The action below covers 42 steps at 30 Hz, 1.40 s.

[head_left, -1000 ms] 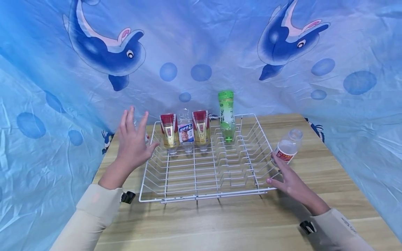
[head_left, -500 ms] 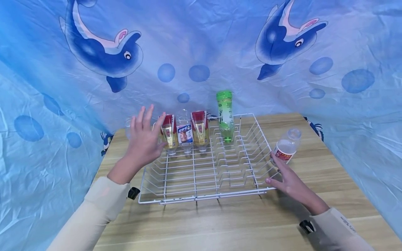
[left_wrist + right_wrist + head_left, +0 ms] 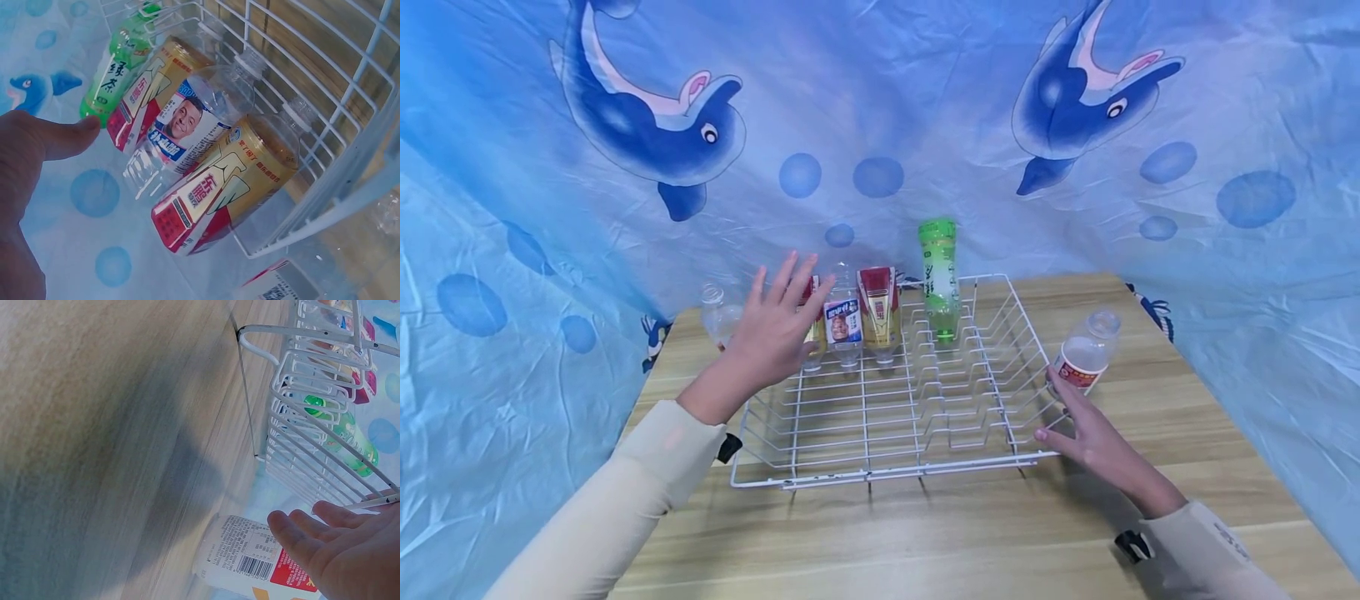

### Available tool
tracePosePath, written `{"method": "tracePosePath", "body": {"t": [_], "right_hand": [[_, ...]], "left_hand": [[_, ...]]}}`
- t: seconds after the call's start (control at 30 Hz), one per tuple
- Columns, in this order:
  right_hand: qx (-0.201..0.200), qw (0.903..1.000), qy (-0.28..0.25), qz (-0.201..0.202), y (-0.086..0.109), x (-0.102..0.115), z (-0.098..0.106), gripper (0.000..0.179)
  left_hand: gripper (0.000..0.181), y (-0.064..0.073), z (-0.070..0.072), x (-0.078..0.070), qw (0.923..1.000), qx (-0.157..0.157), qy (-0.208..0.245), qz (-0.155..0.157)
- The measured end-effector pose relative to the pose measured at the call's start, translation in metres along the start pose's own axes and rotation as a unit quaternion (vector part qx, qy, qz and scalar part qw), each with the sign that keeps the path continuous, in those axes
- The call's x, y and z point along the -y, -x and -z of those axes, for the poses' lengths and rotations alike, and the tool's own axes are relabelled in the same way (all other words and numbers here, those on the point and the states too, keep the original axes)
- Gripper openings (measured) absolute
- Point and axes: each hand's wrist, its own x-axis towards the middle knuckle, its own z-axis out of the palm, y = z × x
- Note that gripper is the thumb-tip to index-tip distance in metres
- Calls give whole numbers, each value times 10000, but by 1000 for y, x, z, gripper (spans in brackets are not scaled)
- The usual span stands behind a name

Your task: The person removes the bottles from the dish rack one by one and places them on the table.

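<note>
My left hand [image 3: 775,333] hovers over the back left of a white wire dish rack [image 3: 865,477], fingers spread and straight. In the head view it partly covers a red-and-gold-labelled plastic bottle [image 3: 215,187]. Beside that one stand a clear bottle [image 3: 844,321] with a blue-and-white label, a second red-and-gold bottle [image 3: 880,312] and a green tea bottle [image 3: 940,271]. All of these are upside down, necks toward the rack floor. My right hand [image 3: 1093,433] touches the rack's right front corner, its fingers extended toward a clear bottle [image 3: 1086,354] with a red-and-white label.
Another clear bottle [image 3: 718,312] stands on the wooden table [image 3: 895,542] left of the rack, partly behind my left hand. A blue dolphin-print sheet [image 3: 955,108] hangs behind and along both sides of the table.
My left hand has moved to the right, from beside the rack to over the leftmost bottle, uncovering the clear bottle at the left. The right hand has stayed in place.
</note>
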Motion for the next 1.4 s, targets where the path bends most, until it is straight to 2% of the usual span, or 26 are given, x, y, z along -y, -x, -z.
{"method": "tracePosePath", "body": {"t": [0.2,0.47,0.83,0.93,1.1,1.4], "right_hand": [[-20,10000,-68,20,2,1,0,98],[-49,10000,-32,63,1,3,0,98],[-46,10000,-42,-16,5,4,-1,97],[-50,10000,-31,-30,5,5,-1,97],[-66,9999,-57,-57,5,5,-1,97],[-186,9996,-181,147,6,4,-5,96]], "left_hand": [[114,-9,-1,2,9966,216,-462,-643],[103,-17,4,1,9835,194,-1099,-1421],[85,-36,10,-9,9656,580,-1733,-1851],[82,-41,9,-11,9563,637,-2008,-2025],[89,-52,3,-13,9378,720,-2367,-2437],[82,-81,-4,-17,9273,1205,-2263,-2728]]}}
